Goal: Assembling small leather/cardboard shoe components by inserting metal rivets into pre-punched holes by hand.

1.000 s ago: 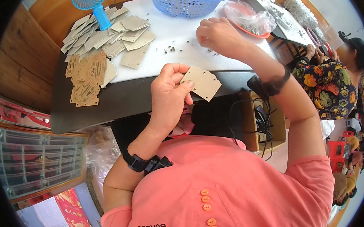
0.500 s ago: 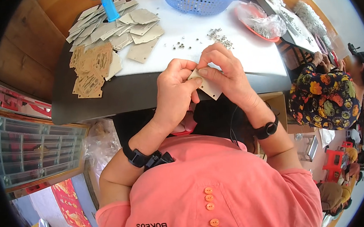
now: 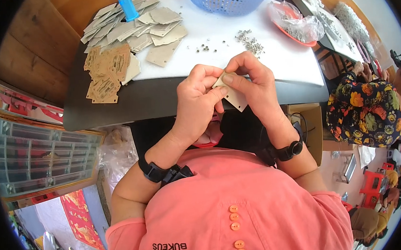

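Note:
Both my hands pinch one small pale board with punched holes (image 3: pixel 237 98), held just over the table's near edge. My left hand (image 3: pixel 197 97) grips its left side with thumb and fingers. My right hand (image 3: pixel 253 82) pinches the top corner, thumb on the face; whether a small metal piece sits between those fingertips is hidden. Beyond the hands, small metal fittings (image 3: pixel 249 42) lie heaped on a white sheet (image 3: pixel 193 28), with several loose ones to their left. A large pile of grey boards (image 3: pixel 147 29) and a stack of brown printed boards (image 3: pixel 106 71) lie at the left.
A blue perforated basket (image 3: pixel 231 2) stands at the back, a small blue fan (image 3: pixel 128 8) among the grey boards. At right, a red dish (image 3: pixel 291 28) holds a plastic bag of fittings. Another person in a flowered top (image 3: pixel 364 109) works at a neighbouring table.
The view has shifted slightly, so the scene sits a little further right. Both hands keep their pinch on the board, with hardly any change in grip.

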Demonstrator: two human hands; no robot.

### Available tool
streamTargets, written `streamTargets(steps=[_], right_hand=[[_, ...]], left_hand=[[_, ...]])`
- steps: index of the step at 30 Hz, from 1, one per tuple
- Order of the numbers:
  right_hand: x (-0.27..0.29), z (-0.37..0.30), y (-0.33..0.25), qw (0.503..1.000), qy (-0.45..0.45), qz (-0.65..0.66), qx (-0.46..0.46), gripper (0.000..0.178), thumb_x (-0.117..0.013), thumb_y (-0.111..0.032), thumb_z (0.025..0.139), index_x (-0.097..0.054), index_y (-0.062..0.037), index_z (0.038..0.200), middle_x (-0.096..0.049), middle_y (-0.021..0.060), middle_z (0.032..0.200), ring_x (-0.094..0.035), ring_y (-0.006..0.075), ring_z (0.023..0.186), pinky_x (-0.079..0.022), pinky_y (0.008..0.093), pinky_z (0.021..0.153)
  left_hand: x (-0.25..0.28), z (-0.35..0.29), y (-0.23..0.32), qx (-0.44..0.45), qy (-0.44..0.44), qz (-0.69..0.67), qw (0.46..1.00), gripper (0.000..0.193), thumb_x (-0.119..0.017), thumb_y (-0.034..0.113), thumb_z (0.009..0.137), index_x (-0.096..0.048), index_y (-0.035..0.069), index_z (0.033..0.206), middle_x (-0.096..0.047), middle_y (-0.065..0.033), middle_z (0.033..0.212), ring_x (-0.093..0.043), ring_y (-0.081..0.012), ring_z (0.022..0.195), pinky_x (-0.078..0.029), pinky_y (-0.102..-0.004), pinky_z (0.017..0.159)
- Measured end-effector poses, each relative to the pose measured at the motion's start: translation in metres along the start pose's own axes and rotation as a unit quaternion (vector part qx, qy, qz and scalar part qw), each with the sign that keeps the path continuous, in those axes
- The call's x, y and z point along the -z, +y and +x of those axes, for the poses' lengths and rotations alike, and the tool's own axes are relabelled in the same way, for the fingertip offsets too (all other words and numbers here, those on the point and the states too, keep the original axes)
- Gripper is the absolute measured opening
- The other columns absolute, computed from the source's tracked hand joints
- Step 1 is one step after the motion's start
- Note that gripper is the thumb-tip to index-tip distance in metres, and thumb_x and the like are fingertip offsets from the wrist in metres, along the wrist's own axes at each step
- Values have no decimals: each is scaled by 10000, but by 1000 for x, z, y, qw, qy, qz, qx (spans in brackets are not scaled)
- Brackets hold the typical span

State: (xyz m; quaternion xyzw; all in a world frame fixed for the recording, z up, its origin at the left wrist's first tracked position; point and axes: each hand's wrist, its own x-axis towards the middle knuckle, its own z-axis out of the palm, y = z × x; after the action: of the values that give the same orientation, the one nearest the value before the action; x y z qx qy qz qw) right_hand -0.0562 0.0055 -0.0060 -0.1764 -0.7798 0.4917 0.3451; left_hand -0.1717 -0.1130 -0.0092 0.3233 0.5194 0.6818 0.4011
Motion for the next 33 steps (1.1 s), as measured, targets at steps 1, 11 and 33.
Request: streamTargets(steps=[1,11,33], right_hand=[[-2,-1,-4,997,-2,55,-62,169,-677,2,844,-631,-28,1003,-633,28,872,-600,111,800,-489,266,704],[-1,3,-10,984,-22,104,-141,242,-669,12,835,-626,-11,1072,-644,42,790,-596,94,713,-487,259,644],[32,16,5,976,-111,-69,173,127,-712,-23,762,-666,-81,865,-662,36,876,-610,227,899,-472,342,844]], left_hand=[[1,0,-1,-12,-4,-10,1000,263,-635,-67,884,-561,-26,1134,-699,-93,861,-565,-79,519,-375,-195,403],[0,-3,-12,-59,-19,31,998,441,-627,-75,876,-523,-2,1298,-690,-65,886,-566,-64,571,-374,-184,447],[22,-13,12,-373,-65,466,800,315,-770,17,752,-699,69,1054,-658,-67,1005,-584,-263,925,-474,-356,804]])
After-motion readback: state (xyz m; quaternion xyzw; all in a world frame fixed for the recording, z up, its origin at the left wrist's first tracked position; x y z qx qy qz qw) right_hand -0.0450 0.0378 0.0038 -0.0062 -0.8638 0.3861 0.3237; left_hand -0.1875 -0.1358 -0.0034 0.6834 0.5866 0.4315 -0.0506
